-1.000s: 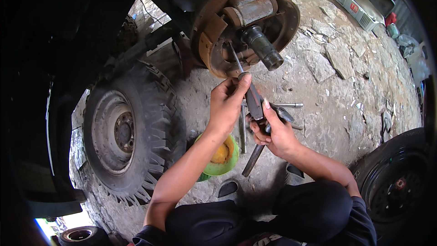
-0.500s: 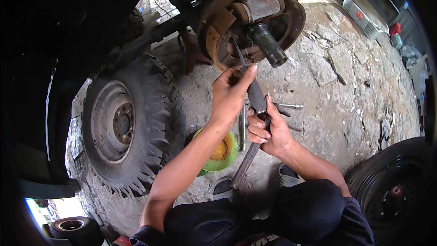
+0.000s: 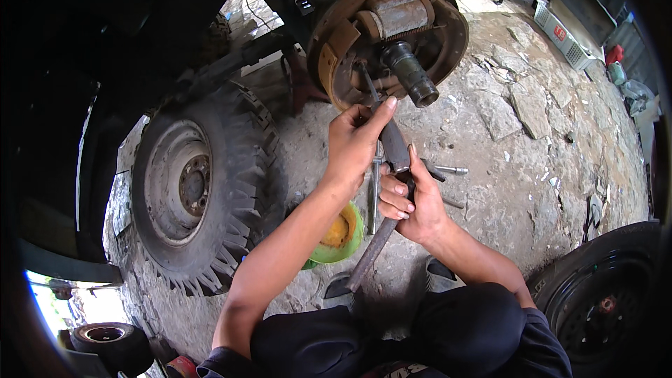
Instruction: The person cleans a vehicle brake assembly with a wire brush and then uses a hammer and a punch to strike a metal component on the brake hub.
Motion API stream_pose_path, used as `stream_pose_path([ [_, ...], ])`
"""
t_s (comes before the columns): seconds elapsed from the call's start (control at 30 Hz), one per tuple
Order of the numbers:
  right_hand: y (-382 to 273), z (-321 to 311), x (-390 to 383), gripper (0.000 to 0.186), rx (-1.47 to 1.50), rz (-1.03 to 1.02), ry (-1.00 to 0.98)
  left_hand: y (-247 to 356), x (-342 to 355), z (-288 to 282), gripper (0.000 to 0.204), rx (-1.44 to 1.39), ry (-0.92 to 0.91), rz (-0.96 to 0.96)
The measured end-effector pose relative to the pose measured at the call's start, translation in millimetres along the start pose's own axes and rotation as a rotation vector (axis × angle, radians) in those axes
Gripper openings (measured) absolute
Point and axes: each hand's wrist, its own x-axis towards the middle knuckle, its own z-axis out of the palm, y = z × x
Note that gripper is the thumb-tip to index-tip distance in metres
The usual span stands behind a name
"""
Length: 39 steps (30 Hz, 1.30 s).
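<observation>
My left hand [image 3: 357, 141] is closed around the dark handle of a screwdriver [image 3: 395, 147]. Its thin shaft points up into a rusty drum brake assembly [image 3: 336, 45], beside the curved brake shoe; what the tip touches is too small to make out. Just below, my right hand [image 3: 418, 203] grips a hammer [image 3: 374, 255] close under its head, with the handle slanting down to the left. The butt of the screwdriver sits right by the right hand's fingers. A dark metal axle tube [image 3: 411, 75] juts out of the brake toward me.
A wheel with a chunky tyre [image 3: 185, 182] stands at the left, and another wheel [image 3: 602, 294] lies at the lower right. Under my arms are a green bowl [image 3: 353, 234] and a metal bar wrench [image 3: 373, 203] on the stone floor. A white basket [image 3: 563, 35] sits far right.
The view has shifted slightly. Both hands keep their grips, and the screwdriver stays in the brake with the hammer beneath it.
</observation>
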Motion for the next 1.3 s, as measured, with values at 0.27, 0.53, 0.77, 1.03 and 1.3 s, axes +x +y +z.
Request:
stream_pose_path([
  [0.27, -13.1, 19.6, -7.7, 0.063, -0.003, -0.023, 0.009, 1.1, 1.5, -36.6, 0.028, 0.431, 0.036, 0.638],
  [0.53, -13.0, 26.7, -7.0, 0.062, -0.089, -0.042, -0.008, 22.4, 23.0, -14.9, 0.031, 0.801, -0.405, 1.185],
  [0.77, -8.8, 33.2, -27.7, 0.036, -0.341, -0.172, 0.218, 21.9, 37.2, 4.4, 0.027, 0.577, -0.274, 1.170],
  [1.03, -42.3, 8.8, -56.4, 0.036, -1.556, -0.351, 0.201, 35.6, 35.1, 8.2, 0.024, 0.431, -0.279, 1.051],
  [1.3, -41.5, 8.5, -71.4, 0.026, -1.616, -0.879, 0.070, 28.3, 36.0, 9.1, 0.027, 0.374, -0.230, 1.107],
])
